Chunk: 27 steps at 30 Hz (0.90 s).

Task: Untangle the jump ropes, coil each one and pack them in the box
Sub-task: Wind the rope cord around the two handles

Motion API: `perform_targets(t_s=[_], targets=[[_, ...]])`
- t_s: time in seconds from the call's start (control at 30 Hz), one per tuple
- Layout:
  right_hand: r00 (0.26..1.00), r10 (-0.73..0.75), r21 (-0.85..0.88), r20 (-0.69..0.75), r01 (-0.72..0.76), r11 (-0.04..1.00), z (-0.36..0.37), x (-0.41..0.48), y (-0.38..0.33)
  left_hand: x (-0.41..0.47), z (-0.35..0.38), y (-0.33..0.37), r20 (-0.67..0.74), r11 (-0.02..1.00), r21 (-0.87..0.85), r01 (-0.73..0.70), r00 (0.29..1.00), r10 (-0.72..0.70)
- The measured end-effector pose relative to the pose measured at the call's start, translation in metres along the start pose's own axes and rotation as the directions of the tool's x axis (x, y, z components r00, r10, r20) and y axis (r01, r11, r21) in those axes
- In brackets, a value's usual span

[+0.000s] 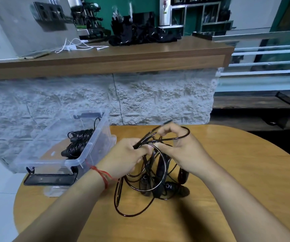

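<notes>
Head view: the tangled jump ropes (151,173) sit near the middle of the tabletop (236,172), a little toward its far edge. The knot has no single long axis. Its upper loops are lifted in my hands and the rest hangs down onto the wood. One wide loop (123,206) lies flat and reaches toward the near edge. A loose strand end (167,122) points away from me toward the far edge. Black handles (182,177) rest low in the pile on its right side, tilted rather than flat.

My left hand (126,154) pinches a bunch of strands between thumb and curled fingers. My right hand (179,147) is curled round the top loops, fingertips pinching a strand just beside the left hand.

Bare wood runs from the pile to the right edge and down to the near edge. The clear box (81,159) stands at the left edge, its long axis running away from me, and two coiled ropes (79,138) lie inside, one behind the other. A red string (102,175) circles my left wrist.
</notes>
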State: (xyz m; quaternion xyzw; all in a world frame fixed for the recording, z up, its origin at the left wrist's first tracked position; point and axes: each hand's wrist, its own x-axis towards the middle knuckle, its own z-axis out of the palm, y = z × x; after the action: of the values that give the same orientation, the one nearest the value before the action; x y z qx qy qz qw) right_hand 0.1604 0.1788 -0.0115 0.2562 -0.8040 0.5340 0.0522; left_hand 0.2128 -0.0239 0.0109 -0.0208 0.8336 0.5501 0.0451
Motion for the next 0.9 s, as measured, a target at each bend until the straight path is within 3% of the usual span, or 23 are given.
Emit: perform_targets(t_s=[0.1, 0.27, 0.37, 0.43, 0.57, 0.7, 0.77, 0.83, 0.9], targets=[[0.999, 0.048, -0.111, -0.024, -0.05, 0.993, -0.012, -0.009, -0.002, 0.001, -0.003, -0.014, -0.102, 0.993, -0.12, 0.012, 0.995, -0.024], [0.956, 0.199, -0.267, 0.217, -0.138, 0.954, -0.036, -0.031, 0.002, 0.002, -0.017, -0.031, -0.255, 0.898, -0.438, -0.047, 0.964, -0.074], [0.895, 0.321, -0.419, 0.31, -0.175, 0.891, -0.042, -0.046, 0.007, 0.004, -0.029, -0.027, -0.238, 0.767, -0.635, -0.09, 0.968, -0.084], [0.892, 0.336, -0.459, 0.303, -0.173, 0.872, -0.037, -0.051, 0.008, 0.005, -0.037, -0.021, -0.199, 0.712, -0.693, -0.107, 0.979, -0.047], [0.944, 0.261, -0.364, 0.201, -0.175, 0.915, -0.011, -0.054, 0.013, 0.002, -0.042, -0.015, -0.205, 0.74, -0.658, -0.141, 0.979, 0.004], [0.982, 0.185, -0.192, 0.03, -0.176, 0.965, 0.023, -0.052, 0.016, -0.005, -0.045, -0.012, -0.177, 0.697, -0.702, -0.148, 0.984, 0.03], [0.984, 0.169, -0.203, -0.063, -0.178, 0.963, 0.031, -0.052, 0.017, -0.01, -0.046, -0.01, -0.153, 0.656, -0.739, -0.152, 0.987, 0.056], [0.97, 0.205, -0.159, -0.129, -0.224, 0.962, 0.034, -0.054, 0.023, -0.013, -0.046, -0.007, -0.124, 0.625, -0.764, -0.159, 0.987, 0.1], [0.954, 0.288, -0.046, -0.08, -0.292, 0.955, 0.033, -0.056, 0.031, -0.017, -0.047, -0.004, -0.11, 0.605, -0.78, -0.16, 0.987, 0.12]])
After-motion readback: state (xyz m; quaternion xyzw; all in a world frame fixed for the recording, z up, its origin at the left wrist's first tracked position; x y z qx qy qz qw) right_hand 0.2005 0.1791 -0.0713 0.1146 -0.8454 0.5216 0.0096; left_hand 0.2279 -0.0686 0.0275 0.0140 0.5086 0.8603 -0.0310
